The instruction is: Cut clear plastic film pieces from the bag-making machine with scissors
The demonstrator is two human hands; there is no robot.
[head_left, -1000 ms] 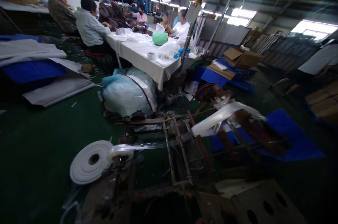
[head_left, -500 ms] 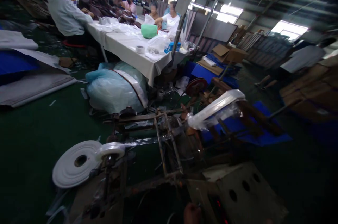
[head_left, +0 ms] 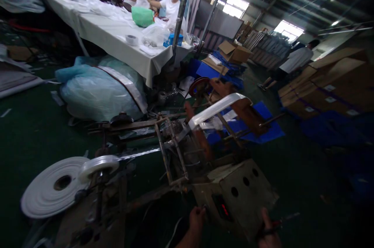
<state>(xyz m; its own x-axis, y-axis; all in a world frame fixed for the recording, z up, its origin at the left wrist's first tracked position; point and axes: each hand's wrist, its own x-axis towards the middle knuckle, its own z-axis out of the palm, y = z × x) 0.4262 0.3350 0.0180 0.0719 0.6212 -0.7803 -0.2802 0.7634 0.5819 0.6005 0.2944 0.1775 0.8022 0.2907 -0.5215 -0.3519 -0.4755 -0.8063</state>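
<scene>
My left hand (head_left: 195,220) is at the lower middle, its fingers pinched at what looks like a small knob (head_left: 205,208) on the near side of a metal control box (head_left: 248,197). A red lit display (head_left: 223,209) shows on that box. At the box's right end, my right hand (head_left: 268,230) is closed round a red-handled tool (head_left: 277,224) with a thin, pointed metal tip; its exact kind is too blurred to tell. From a roll of clear plastic film (head_left: 99,167), a strip runs through a rusty metal frame (head_left: 163,154) to a shiny film band (head_left: 217,110) beyond.
A large white roll (head_left: 43,189) stands at the left. Behind the machine are a stuffed blue plastic bag (head_left: 99,92) and a white-covered table (head_left: 113,41) with several people around it. Cardboard boxes (head_left: 330,84) are stacked at right, where a person (head_left: 295,62) walks.
My view has swung to the right, so the scene sits further left. My right hand with the red-handled tool has come into view, and more of my left hand shows at the box.
</scene>
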